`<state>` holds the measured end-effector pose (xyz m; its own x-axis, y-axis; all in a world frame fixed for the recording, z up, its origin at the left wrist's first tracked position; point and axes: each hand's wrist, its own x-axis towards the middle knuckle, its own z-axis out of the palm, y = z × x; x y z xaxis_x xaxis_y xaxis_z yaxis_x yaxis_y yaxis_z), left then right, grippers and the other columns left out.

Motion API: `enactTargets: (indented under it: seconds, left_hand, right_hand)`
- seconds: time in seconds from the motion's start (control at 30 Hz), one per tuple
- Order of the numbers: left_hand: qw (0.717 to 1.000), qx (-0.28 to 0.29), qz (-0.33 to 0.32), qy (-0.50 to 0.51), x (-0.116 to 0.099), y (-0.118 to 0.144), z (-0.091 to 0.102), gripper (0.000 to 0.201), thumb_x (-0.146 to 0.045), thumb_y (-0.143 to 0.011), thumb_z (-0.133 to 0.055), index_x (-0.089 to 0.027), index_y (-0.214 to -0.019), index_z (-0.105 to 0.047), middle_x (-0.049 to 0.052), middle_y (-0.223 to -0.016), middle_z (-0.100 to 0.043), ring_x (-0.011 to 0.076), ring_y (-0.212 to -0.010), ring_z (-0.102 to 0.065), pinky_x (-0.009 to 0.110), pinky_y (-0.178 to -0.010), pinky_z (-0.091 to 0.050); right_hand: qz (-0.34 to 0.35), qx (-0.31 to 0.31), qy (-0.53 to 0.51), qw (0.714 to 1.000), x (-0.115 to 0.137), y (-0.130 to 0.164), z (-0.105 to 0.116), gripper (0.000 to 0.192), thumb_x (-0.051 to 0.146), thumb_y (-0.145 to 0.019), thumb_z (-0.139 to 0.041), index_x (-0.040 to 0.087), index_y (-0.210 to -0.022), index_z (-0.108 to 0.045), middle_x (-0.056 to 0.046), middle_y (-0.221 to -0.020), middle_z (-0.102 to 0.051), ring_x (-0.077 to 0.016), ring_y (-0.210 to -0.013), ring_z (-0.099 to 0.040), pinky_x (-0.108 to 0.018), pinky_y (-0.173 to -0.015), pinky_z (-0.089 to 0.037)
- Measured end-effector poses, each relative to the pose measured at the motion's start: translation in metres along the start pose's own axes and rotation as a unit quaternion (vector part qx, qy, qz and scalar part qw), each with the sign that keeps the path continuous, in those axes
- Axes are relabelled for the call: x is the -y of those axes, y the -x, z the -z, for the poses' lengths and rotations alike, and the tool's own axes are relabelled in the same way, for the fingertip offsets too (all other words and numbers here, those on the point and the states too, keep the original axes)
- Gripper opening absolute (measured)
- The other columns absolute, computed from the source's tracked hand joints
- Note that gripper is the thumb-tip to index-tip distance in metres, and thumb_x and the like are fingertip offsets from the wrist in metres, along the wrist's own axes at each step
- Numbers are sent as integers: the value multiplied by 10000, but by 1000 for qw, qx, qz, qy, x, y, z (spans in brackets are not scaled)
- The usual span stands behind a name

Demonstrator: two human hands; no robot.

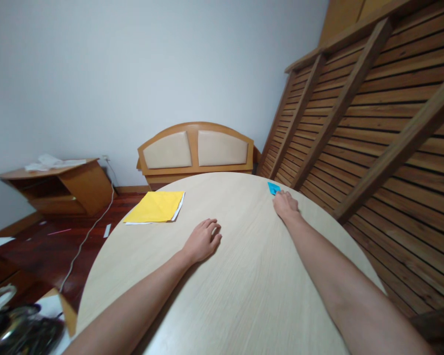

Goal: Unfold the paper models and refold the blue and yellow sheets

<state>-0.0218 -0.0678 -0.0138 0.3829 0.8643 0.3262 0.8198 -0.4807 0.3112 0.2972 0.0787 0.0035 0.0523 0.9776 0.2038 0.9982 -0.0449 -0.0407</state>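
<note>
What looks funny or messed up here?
On the table, the yellow sheet lies unevenly over a white layer whose edges poke out. At the right, a slatted wooden frame leans like a bed base on its side. A cord and a white strip lie loose on the floor at left. I see no spill.

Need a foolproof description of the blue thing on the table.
Start with the pale, curved-edge table. Near its far right edge, at the right grip, lies a small, bright blue piece. It's much smaller than the yellow sheet to its left, and the only blue thing on the table.
</note>
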Motion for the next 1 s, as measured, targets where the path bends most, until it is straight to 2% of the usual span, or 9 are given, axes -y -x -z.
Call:
enactTargets:
  seconds: [0.17,0.3,0.4,0.5,0.6,0.67,0.73,0.83,1.0]
  left_hand:
    - [1000,1,1,-4,0,0,0,286,-295,-953,-500,-152,-1163,-632,157,-1375,-587,288,-1309,-517,462,-1141,-399]
    - [1000,-4,-4,-3,2,1,-1,282,-299,-954,-494,-163,-1160,-631,157,-1378,-584,286,-1304,-523,473,-1140,-399]
    - [1000,-6,-7,-5,2,2,-3,282,-307,-953,-493,-169,-1155,-635,156,-1373,-587,287,-1301,-526,471,-1136,-403]
    - [1000,-7,-8,-2,-2,3,-4,274,-308,-949,-497,-178,-1146,-638,147,-1354,-601,279,-1296,-534,456,-1130,-412]
    - [1000,-9,-3,0,-8,2,0,289,-317,-947,-496,-176,-1158,-635,145,-1327,-620,274,-1254,-568,438,-1093,-446]
    - [999,-24,12,-17,-7,0,9,328,-339,-957,-473,-163,-1187,-627,149,-1334,-617,282,-1227,-586,433,-1060,-469]
    - [998,-46,26,-42,2,-2,24,342,-366,-961,-461,-174,-1188,-629,135,-1327,-625,280,-1214,-595,426,-1057,-466]
    - [992,-66,76,-75,31,-2,52,371,-400,-945,-468,-192,-1220,-604,117,-1272,-655,281,-1170,-619,424,-1018,-487]
    - [991,-23,78,-104,95,10,85,486,-488,-885,-483,-156,-1217,-608,154,-1354,-603,318,-1257,-556,458,-1088,-420]
  right_hand:
    - [-24,-12,8,1000,5,5,3,520,191,-963,-395,101,-1474,-430,-260,-1470,-447,-348,-1337,-406,-478,-984,-458]
    - [-13,-19,14,1000,11,14,9,484,192,-953,-411,118,-1424,-491,-224,-1569,-331,-360,-1416,-301,-481,-960,-477]
    - [42,-29,10,999,23,25,16,433,226,-956,-439,112,-1358,-552,-195,-1597,-298,-346,-1449,-265,-464,-1004,-457]
    - [117,-31,-23,992,41,44,20,467,288,-956,-484,108,-1385,-525,-178,-1610,-289,-327,-1466,-269,-470,-1109,-367]
    - [161,-3,-82,984,60,72,21,510,391,-978,-456,145,-1422,-501,-147,-1615,-298,-319,-1462,-300,-467,-1153,-312]
    - [184,19,-119,975,69,92,18,585,478,-973,-450,135,-1446,-478,-151,-1606,-316,-322,-1462,-310,-463,-1170,-285]
    - [214,51,-152,963,72,109,14,633,535,-973,-424,127,-1453,-472,-154,-1599,-331,-308,-1468,-308,-447,-1181,-267]
    - [254,93,-184,945,70,124,8,638,563,-983,-383,156,-1467,-463,-125,-1597,-346,-299,-1485,-280,-480,-1207,-191]
    - [268,112,-193,937,60,122,4,630,551,-989,-375,167,-1482,-448,-111,-1604,-334,-298,-1497,-249,-500,-1215,-148]
